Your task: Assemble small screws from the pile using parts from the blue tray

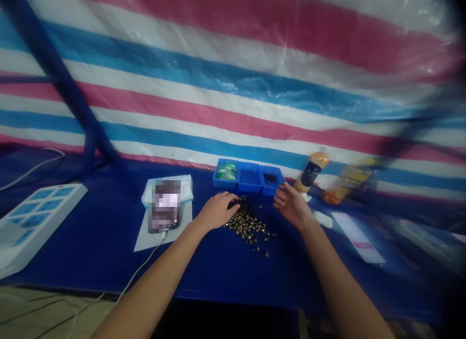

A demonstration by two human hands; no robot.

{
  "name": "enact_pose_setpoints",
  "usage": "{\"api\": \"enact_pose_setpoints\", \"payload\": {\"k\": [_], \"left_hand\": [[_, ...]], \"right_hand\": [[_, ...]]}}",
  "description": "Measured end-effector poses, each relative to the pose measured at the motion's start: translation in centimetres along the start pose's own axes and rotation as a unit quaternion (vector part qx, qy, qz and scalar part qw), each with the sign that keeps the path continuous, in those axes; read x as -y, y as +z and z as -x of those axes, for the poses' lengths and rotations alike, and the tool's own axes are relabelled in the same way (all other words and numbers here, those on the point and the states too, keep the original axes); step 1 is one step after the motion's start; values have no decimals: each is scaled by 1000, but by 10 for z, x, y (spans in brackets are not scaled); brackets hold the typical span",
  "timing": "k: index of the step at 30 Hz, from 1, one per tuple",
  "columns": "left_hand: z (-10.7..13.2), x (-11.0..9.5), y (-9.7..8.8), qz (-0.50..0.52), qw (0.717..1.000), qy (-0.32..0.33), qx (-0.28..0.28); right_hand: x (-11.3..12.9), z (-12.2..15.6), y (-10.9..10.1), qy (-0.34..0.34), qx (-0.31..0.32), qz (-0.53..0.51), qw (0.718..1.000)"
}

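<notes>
A heap of small brass-coloured screw-like pieces [249,226] lies loose on the blue tabletop [218,271]. Dark pieces [244,203] sit at its far edge. My left hand [217,211] rests at the heap's left side, thumb and fingers apart, fingertips at the dark pieces. To the right of the heap, my right hand [291,205] is raised near the front of the right-hand blue bin, its thumb and forefinger pinched together. Whatever is in that pinch is too small to make out. Three joined blue bins [249,187] stand behind the heap.
Green packets [227,170] fill the left bin; dark bits [270,177] lie in the right one. Two drink bottles [311,171] and a white phone-like slab [358,238] are at right. Leftward are a cabled phone [163,208] on a packet and a power strip [36,222].
</notes>
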State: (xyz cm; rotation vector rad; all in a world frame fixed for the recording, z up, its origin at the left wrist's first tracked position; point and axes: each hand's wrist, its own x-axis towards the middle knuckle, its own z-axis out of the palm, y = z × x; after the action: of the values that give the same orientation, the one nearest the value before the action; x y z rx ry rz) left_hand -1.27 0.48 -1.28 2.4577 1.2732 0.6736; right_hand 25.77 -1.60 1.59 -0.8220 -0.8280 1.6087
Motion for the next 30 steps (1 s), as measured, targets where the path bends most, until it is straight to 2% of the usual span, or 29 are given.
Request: {"api": "enact_pose_setpoints", "payload": {"k": [2,4,6,8,10,12,15,17,20,30], "left_hand": [[0,0,0,1,1000,-2,2],[0,0,0,1,1000,0,2],[0,0,1,1,1000,2,-1],[0,0,1,1,1000,2,-3],[0,0,2,-1,1000,3,-3],[0,0,2,-7,1000,5,-5],[0,0,3,-12,1000,5,-6],[0,0,3,-12,1000,3,-2],[-1,0,4,-15,1000,3,-1],[-1,0,4,-9,1000,5,-5]], "right_hand": [[-2,-5,-7,19,-50,3,999],[-2,-7,-12,47,-70,35,996],[-1,-5,-14,42,-59,101,992],[0,-1,-12,10,-16,216,976],[-1,4,-9,-18,53,358,932],[-4,7,-5,-22,124,482,867],[-10,7,0,-41,165,587,792],[-14,6,1,-73,160,622,763],[-18,3,1,-114,157,648,736],[-21,-1,-4,-148,166,681,697]]}}
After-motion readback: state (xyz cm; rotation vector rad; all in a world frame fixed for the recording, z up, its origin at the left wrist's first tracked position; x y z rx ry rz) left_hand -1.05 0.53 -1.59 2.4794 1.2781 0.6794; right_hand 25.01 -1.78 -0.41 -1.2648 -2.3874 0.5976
